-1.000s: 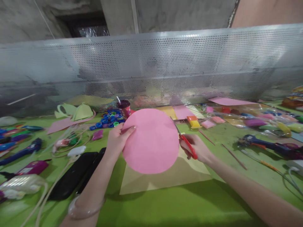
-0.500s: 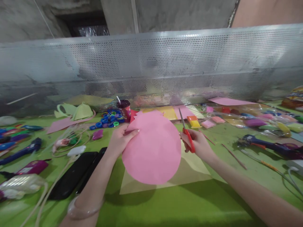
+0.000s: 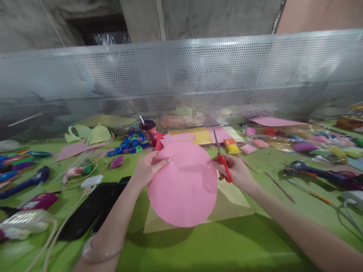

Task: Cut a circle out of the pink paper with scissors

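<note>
A pink paper circle (image 3: pixel 183 185) is held up in front of me, above a pale yellow sheet (image 3: pixel 231 202). My left hand (image 3: pixel 149 168) pinches its upper left edge, the thumb lying on the near face. Orange-red-handled scissors (image 3: pixel 225 169) sit in my right hand (image 3: pixel 234 170), blades pointing up and away. Fingertips of that same hand touch the circle's right edge. Part of the yellow sheet is hidden behind the circle.
Bottle caps (image 3: pixel 132 143) and a dark cup with a straw (image 3: pixel 149 132) stand behind my left hand. Black phones (image 3: pixel 87 211) lie at left, and glue guns (image 3: pixel 320 173) at both sides. A perforated metal panel (image 3: pixel 181 83) closes off the back.
The pink circle has tipped and come down slightly, showing more of the pink scraps behind it. My right fingertips have moved left onto its edge.
</note>
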The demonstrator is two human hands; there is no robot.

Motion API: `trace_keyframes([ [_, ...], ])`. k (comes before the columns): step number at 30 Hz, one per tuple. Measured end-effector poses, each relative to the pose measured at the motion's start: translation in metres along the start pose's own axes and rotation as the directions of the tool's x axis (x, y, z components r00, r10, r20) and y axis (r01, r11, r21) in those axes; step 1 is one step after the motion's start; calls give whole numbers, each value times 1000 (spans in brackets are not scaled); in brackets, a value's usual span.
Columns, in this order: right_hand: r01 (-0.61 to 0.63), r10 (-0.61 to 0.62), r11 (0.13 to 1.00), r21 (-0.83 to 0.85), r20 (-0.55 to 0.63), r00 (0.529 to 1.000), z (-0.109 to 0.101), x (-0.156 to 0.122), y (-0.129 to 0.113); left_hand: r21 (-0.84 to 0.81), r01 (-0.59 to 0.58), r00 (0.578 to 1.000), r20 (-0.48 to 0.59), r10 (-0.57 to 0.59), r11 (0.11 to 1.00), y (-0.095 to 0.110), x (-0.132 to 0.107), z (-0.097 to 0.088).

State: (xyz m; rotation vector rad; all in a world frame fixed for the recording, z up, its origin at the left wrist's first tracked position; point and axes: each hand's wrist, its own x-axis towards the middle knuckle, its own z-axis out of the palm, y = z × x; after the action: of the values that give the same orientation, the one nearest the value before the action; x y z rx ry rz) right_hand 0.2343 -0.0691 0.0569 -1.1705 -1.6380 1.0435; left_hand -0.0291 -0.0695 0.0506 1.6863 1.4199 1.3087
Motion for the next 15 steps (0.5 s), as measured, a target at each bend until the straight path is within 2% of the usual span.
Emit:
trace_keyframes([
  [6, 29, -26, 999, -43, 66, 997, 0, 2, 7, 36, -12, 1000, -6, 13, 999, -2, 1, -1],
  [11, -60, 70, 976, -211, 44, 997, -8, 5, 4, 59, 19, 998, -60, -15, 998, 0, 2, -10],
  [15, -90, 145, 918, -386, 115, 983, -17, 10, 9, 58, 34, 998, -51, -31, 998, 3, 1, -14],
])
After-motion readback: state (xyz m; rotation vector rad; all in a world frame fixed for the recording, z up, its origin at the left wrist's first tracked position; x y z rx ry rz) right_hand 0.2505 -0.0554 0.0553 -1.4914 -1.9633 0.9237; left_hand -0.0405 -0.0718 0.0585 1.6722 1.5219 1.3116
